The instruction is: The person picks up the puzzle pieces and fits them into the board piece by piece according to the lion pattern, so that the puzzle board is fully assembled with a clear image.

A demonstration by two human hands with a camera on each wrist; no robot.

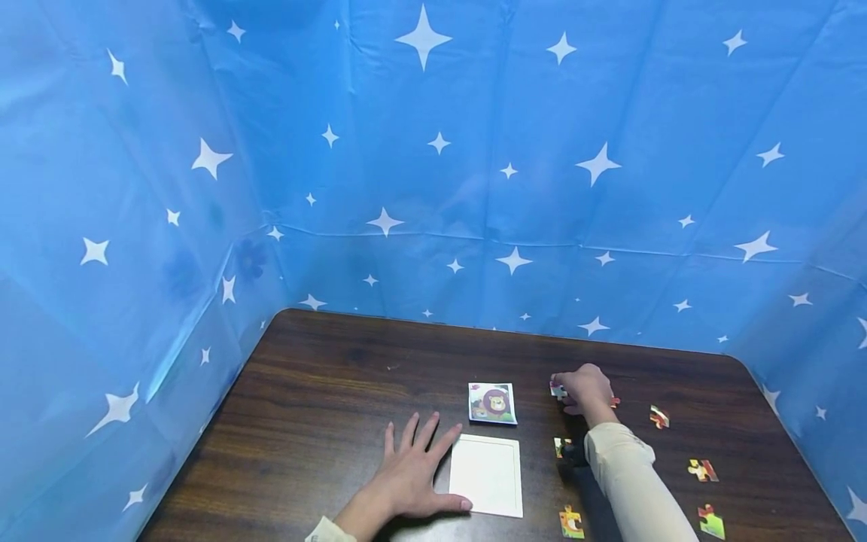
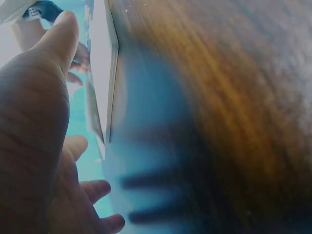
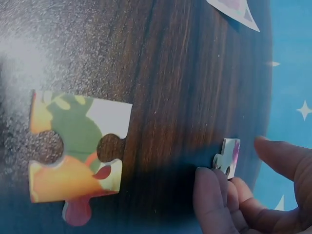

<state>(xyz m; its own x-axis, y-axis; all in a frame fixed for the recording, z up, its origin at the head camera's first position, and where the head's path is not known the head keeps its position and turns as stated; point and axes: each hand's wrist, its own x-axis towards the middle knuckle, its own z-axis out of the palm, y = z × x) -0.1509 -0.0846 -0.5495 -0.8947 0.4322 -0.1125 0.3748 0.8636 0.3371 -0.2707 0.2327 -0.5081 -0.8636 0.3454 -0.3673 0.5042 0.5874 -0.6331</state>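
Note:
My left hand [image 1: 413, 478] lies spread beside a square white puzzle tray [image 1: 486, 476], its thumb over the tray's lower left edge and its index fingertip at the upper left corner. In the left wrist view the same hand [image 2: 53, 146] lies along the tray's side [image 2: 103, 63]. At the far right my right hand [image 1: 588, 390] is over a jigsaw piece [image 1: 558, 391] with white and pink on it. In the right wrist view, thumb and index of that hand [image 3: 253, 195] stand apart around this piece [image 3: 229, 157]; the other fingers curl close to its edge.
A lion picture card [image 1: 492, 403] lies just beyond the tray. Several loose pieces are spread to the right, among them an orange one [image 1: 571, 522], a green one [image 1: 711, 521] and one under the right forearm [image 1: 562, 447]. A blue starred curtain [image 1: 433, 188] surrounds the dark wooden table [image 1: 305, 406].

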